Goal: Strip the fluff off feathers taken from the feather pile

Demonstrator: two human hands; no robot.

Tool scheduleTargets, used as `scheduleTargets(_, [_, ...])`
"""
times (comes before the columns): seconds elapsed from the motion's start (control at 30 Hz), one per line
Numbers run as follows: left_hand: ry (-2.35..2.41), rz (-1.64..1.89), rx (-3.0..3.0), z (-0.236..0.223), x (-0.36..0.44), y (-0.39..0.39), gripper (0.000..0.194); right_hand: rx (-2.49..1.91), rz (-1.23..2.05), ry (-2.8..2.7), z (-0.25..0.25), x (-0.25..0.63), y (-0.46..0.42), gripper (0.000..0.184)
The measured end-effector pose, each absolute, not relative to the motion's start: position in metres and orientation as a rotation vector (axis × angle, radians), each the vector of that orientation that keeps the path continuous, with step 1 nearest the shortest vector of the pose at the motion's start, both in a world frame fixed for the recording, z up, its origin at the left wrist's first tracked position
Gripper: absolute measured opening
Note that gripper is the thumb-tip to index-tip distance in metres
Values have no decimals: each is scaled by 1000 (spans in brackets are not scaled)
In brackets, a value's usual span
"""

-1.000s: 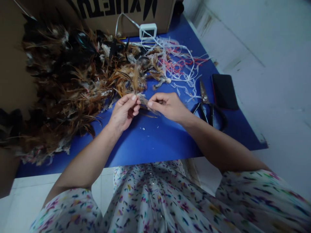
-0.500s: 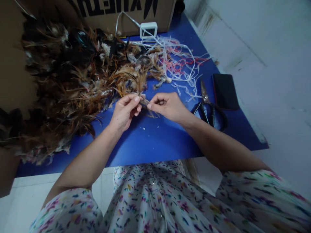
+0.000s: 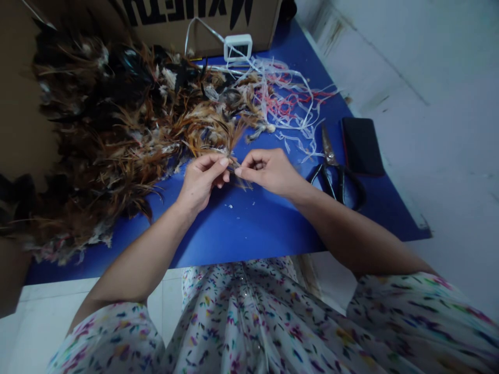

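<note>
Feathers (image 3: 236, 137) looked light, springy.
Fingertips of the left hand (image 3: 197, 182) and right hand (image 3: 276, 172) pinched them near the stems (image 3: 244, 183), seemingly firmer than the soft, easily crushed tips.

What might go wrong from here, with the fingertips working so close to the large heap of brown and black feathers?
The small bunch of thin brown feathers pinched in the left hand and right hand could slip and get lost in the similarly coloured heap just beyond. The black-handled metal scissors lie close beside the right forearm, so an outward sweep might knock them.
</note>
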State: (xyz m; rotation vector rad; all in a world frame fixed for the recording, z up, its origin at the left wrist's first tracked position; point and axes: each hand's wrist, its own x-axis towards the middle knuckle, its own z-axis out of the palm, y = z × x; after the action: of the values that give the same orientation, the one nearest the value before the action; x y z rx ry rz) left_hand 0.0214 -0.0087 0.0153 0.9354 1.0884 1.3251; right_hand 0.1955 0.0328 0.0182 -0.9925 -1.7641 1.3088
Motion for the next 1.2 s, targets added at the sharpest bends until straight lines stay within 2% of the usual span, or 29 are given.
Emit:
scheduleTargets(0.37, [1073,1333,953,12,21,-7,35,-981,1347,-1743,23,195,31,34])
scheduleTargets(0.7, [1085,1341,954,13,21,-7,30,-1021,1373,-1622,29,198,36,39])
scheduleTargets(1.2, [1015,1262,886,18,22,-9,26,-1119,1165,-1619,26,203,48,25])
